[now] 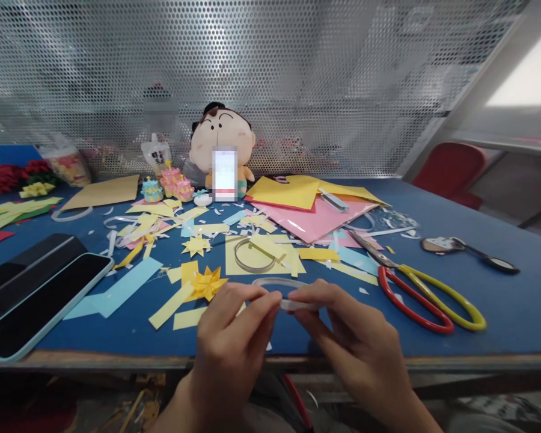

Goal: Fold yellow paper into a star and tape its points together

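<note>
Close to the table's front edge, a narrow whitish ring, which looks like a roll of tape [301, 305], is held between both hands. My left hand [235, 334] pinches its left side between thumb and fingers. From the other side, my right hand [354, 337] grips it with the thumb below and the fingers above. The fingertips nearly meet at the near part of the ring. Just beyond lie a folded yellow paper star [207, 283], a flatter pale star [196, 245] and a grey ring [254, 269] on a pale yellow sheet [234, 269].
Scissors [399, 266] with red and yellow handles lie open at right. Two phones, one with a pale blue case [45, 310], lie left. Paper strips [130, 285] litter the blue table [478, 222]. Behind stand a plush doll [228, 129], a lit phone [225, 174] and coloured sheets [288, 193].
</note>
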The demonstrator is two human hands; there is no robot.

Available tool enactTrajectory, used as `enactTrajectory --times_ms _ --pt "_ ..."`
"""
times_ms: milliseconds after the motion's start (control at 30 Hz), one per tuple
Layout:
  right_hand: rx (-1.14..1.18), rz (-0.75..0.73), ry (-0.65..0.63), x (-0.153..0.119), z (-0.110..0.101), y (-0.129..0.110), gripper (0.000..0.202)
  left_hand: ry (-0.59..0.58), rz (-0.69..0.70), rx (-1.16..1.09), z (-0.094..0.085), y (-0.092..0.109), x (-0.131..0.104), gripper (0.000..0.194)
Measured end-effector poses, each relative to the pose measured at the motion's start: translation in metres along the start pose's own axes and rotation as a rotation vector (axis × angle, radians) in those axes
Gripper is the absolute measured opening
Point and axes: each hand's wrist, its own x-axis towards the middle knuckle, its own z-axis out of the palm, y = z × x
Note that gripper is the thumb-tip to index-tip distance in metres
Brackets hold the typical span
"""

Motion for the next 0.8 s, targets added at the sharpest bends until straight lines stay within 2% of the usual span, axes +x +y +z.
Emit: enactTrajectory --times_ms 200,367,567,800 --pt "0.0 0.003 0.076 -0.009 0.012 0.003 0.022 0.015 0.075 0.082 0.002 0.0 -0.006 0.021" --pt "-0.094 -0.069 0.102 -0.01 0.016 0.0 0.023 0.112 0.125 0.087 0.006 -0.003 -0.006 0.015" --pt "-0.233 -0.186 0.107 -0.007 0.019 -0.001 0.02 0.079 -0.008 0.013 0.002 0.001 -0.002 0.009" --pt "-0.232 -0.19 0.13 -0.009 0.021 0.001 0.017 0.037 -0.04 0.023 -0.001 0.007 -0.003 0.012"
